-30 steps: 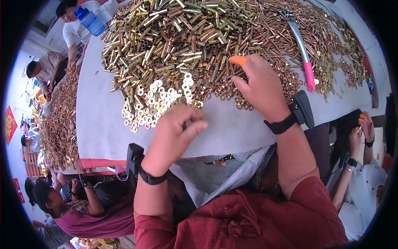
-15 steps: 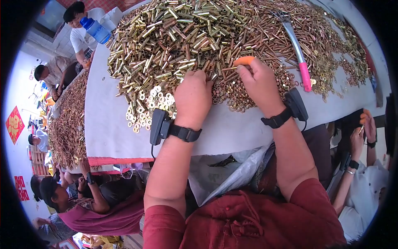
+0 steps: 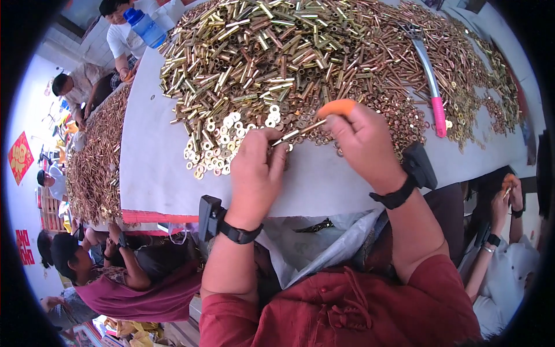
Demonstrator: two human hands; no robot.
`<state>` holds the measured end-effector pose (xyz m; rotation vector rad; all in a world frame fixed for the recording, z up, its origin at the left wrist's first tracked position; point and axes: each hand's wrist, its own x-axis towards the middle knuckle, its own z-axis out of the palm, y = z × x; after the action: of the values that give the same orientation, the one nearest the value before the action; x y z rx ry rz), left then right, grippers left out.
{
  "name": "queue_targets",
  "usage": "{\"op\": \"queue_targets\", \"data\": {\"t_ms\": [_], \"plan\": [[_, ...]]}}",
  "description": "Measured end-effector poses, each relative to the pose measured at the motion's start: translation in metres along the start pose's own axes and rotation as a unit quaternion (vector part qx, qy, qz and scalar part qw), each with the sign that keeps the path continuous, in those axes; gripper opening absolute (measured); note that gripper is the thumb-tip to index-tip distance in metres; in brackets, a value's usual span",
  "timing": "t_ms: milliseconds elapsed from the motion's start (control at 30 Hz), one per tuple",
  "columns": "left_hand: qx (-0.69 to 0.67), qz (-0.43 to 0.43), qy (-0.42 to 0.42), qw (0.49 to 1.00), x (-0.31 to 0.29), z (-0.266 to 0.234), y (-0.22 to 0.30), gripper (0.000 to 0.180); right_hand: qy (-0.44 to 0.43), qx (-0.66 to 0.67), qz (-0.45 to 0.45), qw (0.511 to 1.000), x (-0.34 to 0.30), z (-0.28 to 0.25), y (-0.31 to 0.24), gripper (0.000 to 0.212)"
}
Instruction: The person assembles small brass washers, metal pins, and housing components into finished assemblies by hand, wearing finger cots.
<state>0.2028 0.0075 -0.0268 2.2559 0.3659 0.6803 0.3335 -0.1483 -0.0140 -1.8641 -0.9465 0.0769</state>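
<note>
My right hand (image 3: 370,144) pinches a thin brass-coloured rod (image 3: 315,126) between thumb and a forefinger wearing an orange finger cover (image 3: 336,108). On the rod's left end sits a shinier metal sleeve (image 3: 287,137). The sleeve's tip lies between the thumb and forefinger of my left hand (image 3: 254,170). Both hands are above the table's near part, beside a spread of gold-coloured washers (image 3: 222,144). Small nuts (image 3: 407,118) lie to the right, partly behind my right hand. Beyond rises a large heap of metal sleeves (image 3: 248,63) and rods (image 3: 370,55).
A pink-handled metal tool (image 3: 438,115) rests on the heap at right. A blue bottle (image 3: 144,28) stands at the far left edge of the white tabletop (image 3: 150,173). Another heaped table (image 3: 98,168) is at left, with people around it. A co-worker's hands (image 3: 506,196) are at right.
Both hands have come back from the heap toward me. The rod with its sleeve now spans between them, and my left fingers have turned toward its end.
</note>
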Motion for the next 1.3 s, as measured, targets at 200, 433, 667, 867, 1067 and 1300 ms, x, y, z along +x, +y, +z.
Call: {"op": "queue_targets", "data": {"t_ms": [200, 433, 667, 867, 1067, 1300], "plan": [[-0.039, 0.049, 0.012, 0.998, 0.000, -0.011, -0.024, 0.016, -0.021, 0.076, 0.066, 0.995, -0.006, 0.018, -0.007, 0.017], [-0.202, -0.042, -0.019, 0.978, 0.000, -0.026, -0.032, 0.013, -0.039, 0.276, 0.176, 0.944, -0.002, 0.026, -0.008, 0.019], [-0.307, -0.149, -0.021, 0.940, 0.003, -0.038, -0.038, 0.015, -0.068, 0.316, 0.211, 0.922, -0.002, 0.038, -0.010, 0.018], [-0.303, -0.127, -0.025, 0.944, 0.002, -0.041, -0.043, 0.015, -0.057, 0.315, 0.210, 0.924, -0.007, 0.049, -0.010, 0.018], [-0.314, -0.142, -0.039, 0.938, 0.000, -0.041, -0.042, 0.014, -0.039, 0.306, 0.220, 0.925, -0.008, 0.051, -0.010, 0.018], [-0.340, -0.152, -0.066, 0.925, 0.002, -0.041, -0.041, 0.018, -0.111, 0.331, 0.214, 0.912, -0.013, 0.059, -0.015, 0.022]]}}
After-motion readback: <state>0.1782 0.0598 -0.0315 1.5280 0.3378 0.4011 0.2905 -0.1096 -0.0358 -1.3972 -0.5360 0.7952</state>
